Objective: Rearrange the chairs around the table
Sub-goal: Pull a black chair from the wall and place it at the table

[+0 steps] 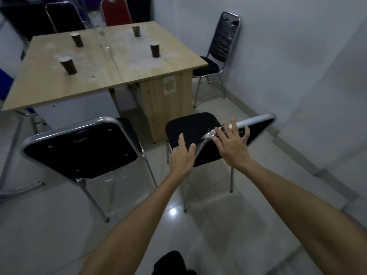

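A black chair with a chrome frame (195, 126) stands just in front of me, its backrest toward me. My left hand (181, 155) rests against the left corner of the backrest with fingers apart. My right hand (233, 143) lies on the top rail with fingers spread, not closed around it. A second black chair (83, 149) stands to the left, back toward me. Both face two wooden tables (111, 70) pushed together. Another black chair (220, 56) stands at the table's right side. A black chair (63, 16) and a red chair (116, 12) stand at the far side.
Several dark paper cups (68, 65) stand on the tabletops. White walls (288, 56) close in on the right, with a step or ledge along the floor. Glossy tiled floor (139, 225) lies around me. A blue object (5, 80) shows at the left edge.
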